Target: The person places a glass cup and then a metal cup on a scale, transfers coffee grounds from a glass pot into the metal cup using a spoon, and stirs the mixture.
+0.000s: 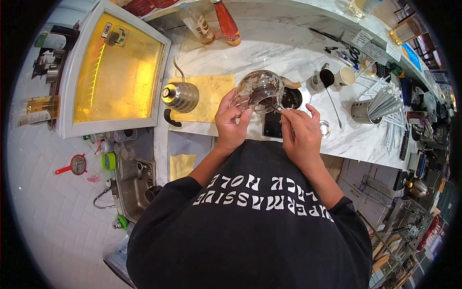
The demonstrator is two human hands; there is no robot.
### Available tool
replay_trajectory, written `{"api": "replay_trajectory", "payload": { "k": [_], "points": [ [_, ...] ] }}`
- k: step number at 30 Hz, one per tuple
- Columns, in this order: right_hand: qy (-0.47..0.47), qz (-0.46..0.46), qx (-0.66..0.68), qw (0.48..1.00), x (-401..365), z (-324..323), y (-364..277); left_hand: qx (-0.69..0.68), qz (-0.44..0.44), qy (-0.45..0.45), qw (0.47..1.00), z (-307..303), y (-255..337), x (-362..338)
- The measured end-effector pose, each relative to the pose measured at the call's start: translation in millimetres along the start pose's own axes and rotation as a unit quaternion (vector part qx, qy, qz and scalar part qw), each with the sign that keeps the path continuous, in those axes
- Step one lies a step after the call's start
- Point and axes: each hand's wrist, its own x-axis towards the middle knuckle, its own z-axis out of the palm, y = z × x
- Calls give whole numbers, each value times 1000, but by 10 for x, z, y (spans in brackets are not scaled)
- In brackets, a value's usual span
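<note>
My left hand (232,123) grips the side of a round glass pot (260,83) that is tipped with its opening toward me. The pot's glass looks brownish and streaked. Close by the pot's opening, my right hand (303,132) is closed in a pinch; a thin shiny piece shows at the fingertips, too small to name. Behind the pot stands a dark round container (291,98), partly hidden, with a light wooden piece (291,84) above it. Under the hands lies a black flat device (272,126), like a scale.
A steel gooseneck kettle (180,98) stands on a yellow cloth (211,91) at left, near two bottles (226,24). To the right are a metal pitcher (322,80), a paper cup (345,76), a long spoon (334,108) and a steel straw holder (364,112). A sink (127,192) is lower left.
</note>
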Motion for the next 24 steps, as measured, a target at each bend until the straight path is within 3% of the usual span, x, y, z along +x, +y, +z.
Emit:
{"api": "replay_trajectory", "payload": {
  "k": [6,9,12,18,24],
  "points": [
    [-40,96,76,992,-71,37,-36,37,48,8,998,3,-15,-4],
    [-94,327,273,900,-22,0,-122,67,64,5,996,9,62,20],
    [-81,390,445,802,-55,87,6,106,95,-2,990,-10,88,61],
    [-62,410,539,733,3,80,96,105,63,-21,992,-41,43,26],
    [-33,391,501,772,-6,28,142,110,23,24,993,-22,-21,8]
  ]
}}
